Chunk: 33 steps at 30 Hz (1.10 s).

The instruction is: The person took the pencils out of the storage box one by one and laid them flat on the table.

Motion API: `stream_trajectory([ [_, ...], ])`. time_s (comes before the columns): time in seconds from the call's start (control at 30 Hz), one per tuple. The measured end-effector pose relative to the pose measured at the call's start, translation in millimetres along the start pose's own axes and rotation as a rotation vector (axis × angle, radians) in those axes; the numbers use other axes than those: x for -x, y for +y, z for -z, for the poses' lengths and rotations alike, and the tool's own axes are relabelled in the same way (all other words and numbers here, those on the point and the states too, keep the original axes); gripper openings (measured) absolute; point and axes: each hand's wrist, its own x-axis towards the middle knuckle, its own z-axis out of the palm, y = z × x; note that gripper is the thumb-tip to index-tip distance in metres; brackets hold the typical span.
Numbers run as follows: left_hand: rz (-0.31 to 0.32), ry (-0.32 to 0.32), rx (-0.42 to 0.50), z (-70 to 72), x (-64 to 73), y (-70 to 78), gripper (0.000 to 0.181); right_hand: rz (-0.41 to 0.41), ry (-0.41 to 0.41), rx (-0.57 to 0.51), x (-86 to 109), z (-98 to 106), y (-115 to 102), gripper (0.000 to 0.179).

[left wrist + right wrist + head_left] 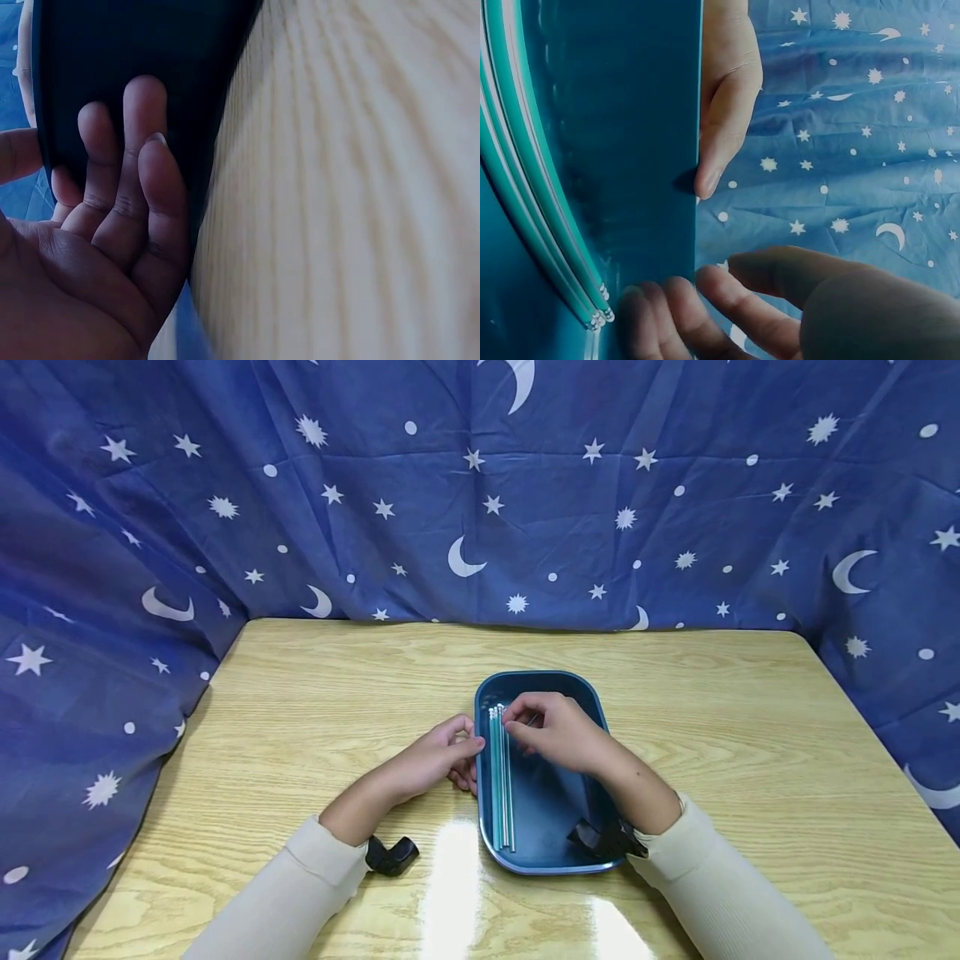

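Observation:
A dark blue tray [551, 810] with rounded corners stands on the table. Along its left inner wall lies a bundle of long, thin green-and-silver sticks [501, 785] with shiny ends. My left hand [438, 758] holds the tray's left side, thumb at the rim and fingers against the outer wall [142, 45]. Over the tray is my right hand [558, 731], its bent fingers close to the far ends of the sticks. In the right wrist view, its fingertips [679, 292] are beside the stick ends [600, 311], with no stick visible between them.
The wood-grain table [337, 693] extends around the tray. A blue curtain [420, 485] with white stars and moons hangs behind it and at both sides. Black wrist devices [392, 857] sit at both cuffs, the right one above the tray's near right corner.

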Motion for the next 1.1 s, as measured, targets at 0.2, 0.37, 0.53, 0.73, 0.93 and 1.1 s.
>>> stream_trajectory([
  [0.2,0.008,-0.024,0.008,0.6,0.9,1.1,0.015,-0.028,-0.047,0.003,-2.3,-2.4,2.1,0.017],
  [0.37,-0.008,-0.039,0.013,1.1,1.0,0.3,0.017,-0.042,-0.102,-0.024,-4.6,-5.9,4.5,0.018],
  [0.53,-0.018,-0.044,0.011,1.8,0.3,-2.1,0.017,-0.068,-0.149,-0.041,-8.3,-10.1,8.9,0.017],
  [0.73,-0.030,-0.047,0.018,1.9,0.1,-4.7,0.019,-0.114,-0.163,-0.028,-9.9,-14.0,11.9,0.015],
  [0.93,-0.032,-0.043,0.018,1.4,0.5,-4.9,0.019,-0.136,-0.152,-0.029,-8.8,-15.4,10.2,0.013],
  [1.1,-0.034,-0.043,0.013,1.6,0.4,-5.1,0.019,-0.149,-0.147,-0.029,-9.3,-16.7,10.5,0.011],
])
